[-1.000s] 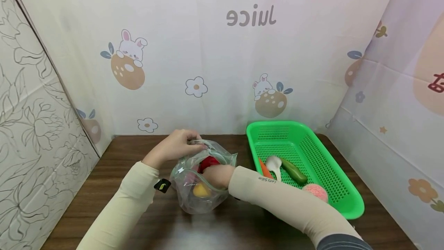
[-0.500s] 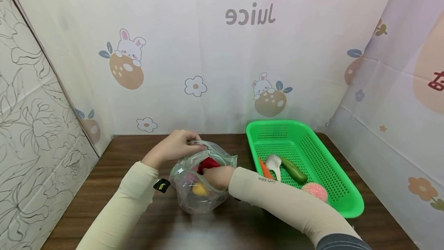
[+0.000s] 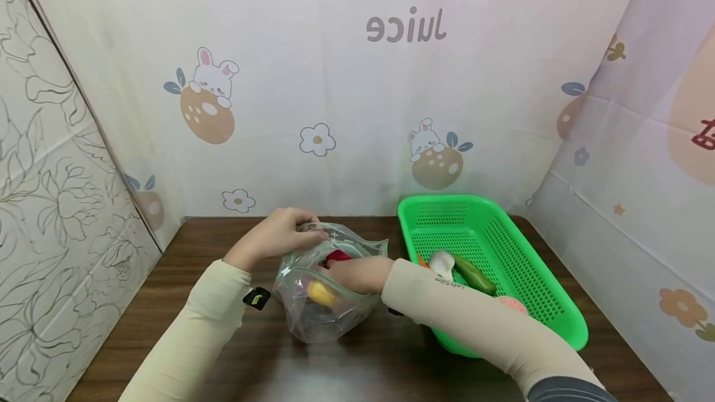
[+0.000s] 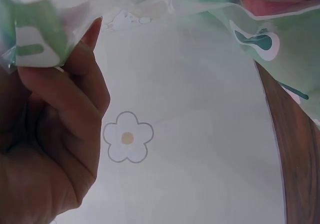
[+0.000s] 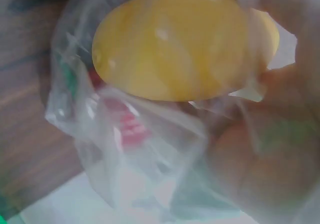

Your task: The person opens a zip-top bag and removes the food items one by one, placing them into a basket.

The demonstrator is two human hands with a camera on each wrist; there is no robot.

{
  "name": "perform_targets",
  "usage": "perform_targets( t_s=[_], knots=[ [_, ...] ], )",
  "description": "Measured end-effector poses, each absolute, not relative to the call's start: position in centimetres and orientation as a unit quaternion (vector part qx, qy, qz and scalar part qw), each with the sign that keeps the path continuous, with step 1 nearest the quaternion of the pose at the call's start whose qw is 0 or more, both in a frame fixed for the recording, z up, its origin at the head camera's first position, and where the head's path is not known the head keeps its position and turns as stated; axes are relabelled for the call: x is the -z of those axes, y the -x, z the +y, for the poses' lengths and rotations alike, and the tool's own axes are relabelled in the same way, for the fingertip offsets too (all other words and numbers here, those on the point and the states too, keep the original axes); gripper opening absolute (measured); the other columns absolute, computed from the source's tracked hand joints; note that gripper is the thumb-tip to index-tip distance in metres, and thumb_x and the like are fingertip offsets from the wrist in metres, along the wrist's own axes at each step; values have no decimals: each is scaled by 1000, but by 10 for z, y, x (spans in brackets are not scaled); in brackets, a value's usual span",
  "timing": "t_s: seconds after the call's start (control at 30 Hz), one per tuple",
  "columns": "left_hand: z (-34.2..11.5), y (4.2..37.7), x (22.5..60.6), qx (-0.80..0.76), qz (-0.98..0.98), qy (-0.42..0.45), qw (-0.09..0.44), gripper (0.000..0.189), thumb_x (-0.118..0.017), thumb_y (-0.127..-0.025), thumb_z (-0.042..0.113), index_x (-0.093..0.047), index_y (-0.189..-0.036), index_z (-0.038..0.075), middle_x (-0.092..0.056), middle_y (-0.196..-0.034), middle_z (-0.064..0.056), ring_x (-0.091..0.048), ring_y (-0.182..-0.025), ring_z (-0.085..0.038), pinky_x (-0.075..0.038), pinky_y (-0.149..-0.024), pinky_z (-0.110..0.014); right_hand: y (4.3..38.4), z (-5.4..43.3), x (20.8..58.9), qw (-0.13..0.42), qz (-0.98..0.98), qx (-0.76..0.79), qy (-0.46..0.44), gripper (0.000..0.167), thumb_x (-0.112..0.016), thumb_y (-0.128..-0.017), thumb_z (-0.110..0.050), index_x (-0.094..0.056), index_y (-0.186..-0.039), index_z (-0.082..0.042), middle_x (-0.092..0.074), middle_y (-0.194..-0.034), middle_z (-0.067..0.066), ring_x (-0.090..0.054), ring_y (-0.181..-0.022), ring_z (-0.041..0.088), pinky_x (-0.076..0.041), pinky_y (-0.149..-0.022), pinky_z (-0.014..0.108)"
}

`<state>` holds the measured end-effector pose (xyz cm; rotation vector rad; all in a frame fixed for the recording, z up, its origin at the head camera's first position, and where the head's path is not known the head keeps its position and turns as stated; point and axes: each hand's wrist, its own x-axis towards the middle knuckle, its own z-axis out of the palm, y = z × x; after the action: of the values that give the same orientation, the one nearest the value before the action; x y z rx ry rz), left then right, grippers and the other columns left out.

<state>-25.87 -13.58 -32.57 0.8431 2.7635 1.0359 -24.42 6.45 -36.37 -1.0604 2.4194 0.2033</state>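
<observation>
A clear plastic bag (image 3: 313, 321) with a pale green edge stands on the table, its mouth spread. The left hand (image 3: 274, 237) holds the far left of its rim; in the left wrist view, curled fingers (image 4: 75, 98) pinch the printed film. Inside the bag, the right hand (image 3: 360, 273) reaches left, its fingertips partly covered. A red thing (image 3: 337, 257) shows just beyond them. Below lies a smooth yellow fruit (image 3: 320, 293); in the right wrist view this fruit (image 5: 170, 46) overlaps the right fingers (image 5: 282, 6), and I cannot tell whether they grip it.
A green plastic basket (image 3: 533, 253) stands to the right. It holds a white spoon-shaped thing (image 3: 441, 262), a long green vegetable (image 3: 475, 275), a pink ball (image 3: 511, 304) and an orange piece (image 3: 422, 260). The right forearm crosses its near left side. Printed curtains back the brown table (image 3: 212, 231).
The right hand and forearm have shifted slightly right, covering more of the orange piece and pink ball. Inside the bag, the yellow fruit sits higher. The left hand still holds the rim.
</observation>
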Motion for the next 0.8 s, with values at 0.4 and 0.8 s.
perform_targets(
  t_s=[0.4, 0.8],
  knots=[
    [-138, 258, 323, -341, 901, -267, 30, 14, -70, -94, 38, -70, -92, 24, -66, -85, 5, -57, -72, -15, -50, -66, -36, 241, 76, 330, 200, 853, 4, 482, 35, -62, -100, -18, -41, -128, -19, -55, -99, -3, -55, -94, 12, -46, -83, 27],
    [-141, 259, 323, -351, 894, -276, 23, 15, -69, -96, 38, -73, -95, 24, -68, -88, 7, -60, -75, -16, -52, -69, -35, 232, 93, 297, 141, 838, 103, 517, 57, -77, -87, -18, -46, -134, -23, -54, -106, -7, -52, -94, 11, -47, -81, 24]
  ],
)
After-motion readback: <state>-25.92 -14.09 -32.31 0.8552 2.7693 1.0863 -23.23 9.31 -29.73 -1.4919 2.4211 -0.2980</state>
